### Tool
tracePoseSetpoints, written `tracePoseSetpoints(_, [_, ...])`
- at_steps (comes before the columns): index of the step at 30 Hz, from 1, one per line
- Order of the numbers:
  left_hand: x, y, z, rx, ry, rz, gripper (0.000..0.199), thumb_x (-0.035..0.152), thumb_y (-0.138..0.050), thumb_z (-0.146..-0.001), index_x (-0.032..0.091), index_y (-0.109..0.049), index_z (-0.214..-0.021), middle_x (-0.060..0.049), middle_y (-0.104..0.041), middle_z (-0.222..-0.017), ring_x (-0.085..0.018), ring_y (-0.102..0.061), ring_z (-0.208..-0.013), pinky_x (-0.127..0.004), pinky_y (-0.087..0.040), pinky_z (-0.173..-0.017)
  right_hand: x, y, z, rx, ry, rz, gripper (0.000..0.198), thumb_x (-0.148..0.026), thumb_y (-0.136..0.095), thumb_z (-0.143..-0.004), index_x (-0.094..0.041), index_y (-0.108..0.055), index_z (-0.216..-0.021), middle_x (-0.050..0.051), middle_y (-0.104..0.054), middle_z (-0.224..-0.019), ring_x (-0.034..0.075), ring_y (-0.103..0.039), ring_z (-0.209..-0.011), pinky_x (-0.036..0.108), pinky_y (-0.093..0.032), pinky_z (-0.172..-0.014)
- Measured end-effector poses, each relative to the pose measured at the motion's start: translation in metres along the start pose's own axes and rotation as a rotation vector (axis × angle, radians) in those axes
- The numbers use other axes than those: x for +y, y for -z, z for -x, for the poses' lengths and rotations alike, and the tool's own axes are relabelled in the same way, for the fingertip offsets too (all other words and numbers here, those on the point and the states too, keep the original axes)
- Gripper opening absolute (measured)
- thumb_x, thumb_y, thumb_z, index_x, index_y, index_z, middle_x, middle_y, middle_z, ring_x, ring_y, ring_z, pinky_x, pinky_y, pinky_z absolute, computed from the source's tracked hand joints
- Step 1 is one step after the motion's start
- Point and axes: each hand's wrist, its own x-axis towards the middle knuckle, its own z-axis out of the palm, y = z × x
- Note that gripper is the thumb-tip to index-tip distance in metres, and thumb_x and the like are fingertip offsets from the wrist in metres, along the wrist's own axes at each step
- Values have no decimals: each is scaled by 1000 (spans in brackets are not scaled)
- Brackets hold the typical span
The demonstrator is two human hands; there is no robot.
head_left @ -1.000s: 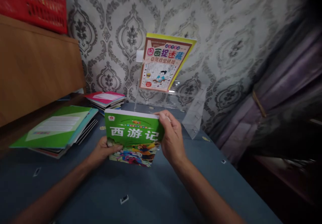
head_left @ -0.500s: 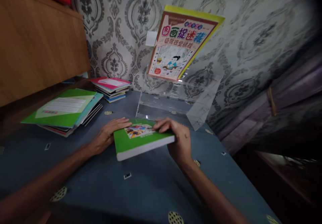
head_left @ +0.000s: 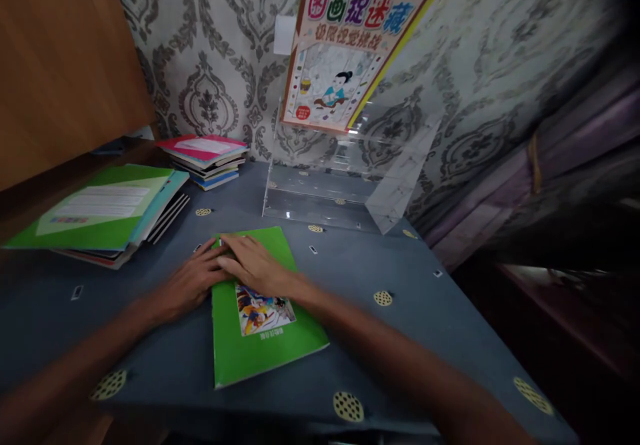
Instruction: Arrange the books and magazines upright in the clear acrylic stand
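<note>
1. Far side: wall (head_left: 210, 98) in grey damask pattern, running behind everything.
2. In front of it: table (head_left: 170, 371), blue-grey cover with yellow dotted motifs.
3. Right: purple-grey curtain (head_left: 495, 185), gathered by a tan tie band.
4. Upper left: wooden cabinet (head_left: 65, 65), overhanging the table's far left.
5. Back of table, right of centre: clear stand (head_left: 405, 181), tiered. On its upper part, brown-and-yellow book (head_left: 355, 51), upright, tilted back, front cover out.
6. Left: green-topped stack (head_left: 100, 201), several books, edges uneven.
7. Near centre, before the stand: green book (head_left: 267, 328), flat on the table, well apart from both stacks. Long axis running near to far, near end skewed slightly right; short ends toward stand and wearer. Small picture panel (head_left: 257, 311) facing up, right arm crossing above the book's right side.
8. Far left: pink-topped stack (head_left: 205, 155), smaller, close to the wall.
9. Right hand (head_left: 253, 265): laid over the far part of the green book, fingers together, reaching to its far left corner. Can't tell whether pinching the cover.
10. Left hand (head_left: 193, 278): at same corner, fingers fairly straight, meeting the right fingers. Can't tell any grip.
</note>
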Motion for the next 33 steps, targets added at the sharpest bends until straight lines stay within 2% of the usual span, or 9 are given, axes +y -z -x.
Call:
tracePoseSetpoints(2, [0,0,-1,-16,10,-1,70,0,-48,-81,36,-58,-141,-3,-58,-148,-26,-42,-146,-57,-17,-126,13,-6,-18,-23,-32,73,54,-50,-37,-106,-18,-45,-149,14,-53,-151,26,-45,-143,51,-28,-122])
tracePoseSetpoints(5, [1,3,-1,-55,16,18,68,2,-47,-85,36,-55,-144,-3,-55,-152,-27,-41,-147,-57,-17,-125,34,-1,-14,3,-88,145,53,-51,-38,-106,-19,-50,-146,13,-54,-151,26,-46,-143,51,-25,-123])
tracePoseSetpoints(10, [0,5,0,-72,9,-24,74,-1,-44,-84,35,-49,-148,-2,-49,-156,-26,-33,-151,-59,-19,-123,59,15,29,15,-280,224,65,-55,-35,-105,-14,-40,-154,17,-36,-162,29,-29,-152,55,-22,-123])
tracePoseSetpoints(15, [0,7,0,-95,5,-73,73,-2,-42,-85,34,-49,-148,-2,-49,-156,-24,-33,-151,-57,-21,-123,46,14,71,40,-308,193,71,-58,-27,-105,-11,-33,-157,18,-28,-166,27,-28,-153,54,-19,-125])
tracePoseSetpoints(20, [-1,5,1,-65,20,-48,69,1,-42,-89,36,-49,-148,0,-50,-156,-24,-34,-151,-58,-21,-123,21,14,114,42,-247,35,71,-63,-30,-103,-17,-39,-156,14,-30,-165,27,-28,-153,53,-21,-126])
tracePoseSetpoints(26, [4,7,-2,5,87,73,47,21,-44,-99,36,-57,-142,-2,-57,-150,-26,-42,-147,-57,-25,-122,7,37,157,44,-200,-363,60,-67,-32,-102,-35,-50,-149,4,-36,-164,29,-35,-150,57,-25,-123])
tracePoseSetpoints(28, [7,13,-6,60,131,149,42,28,-44,-101,36,-61,-138,-3,-61,-145,-27,-46,-143,-56,-27,-121,4,49,162,84,-160,-487,65,-76,-33,-96,-39,-53,-146,2,-36,-164,31,-33,-150,59,-25,-122])
tracePoseSetpoints(30, [12,24,-14,125,176,259,39,35,-47,-100,35,-64,-135,-4,-64,-141,-28,-51,-139,-54,-31,-120,1,61,160,136,-117,-587,77,-85,-45,-85,-38,-53,-146,3,-36,-164,34,-30,-152,60,-24,-122])
tracePoseSetpoints(33, [22,44,-30,206,265,484,43,48,-58,-93,30,-69,-130,-6,-68,-135,-31,-61,-128,-50,-43,-113,-4,75,145,228,-100,-646,93,-75,-72,-74,-35,-44,-152,7,-41,-161,34,-35,-149,58,-29,-121])
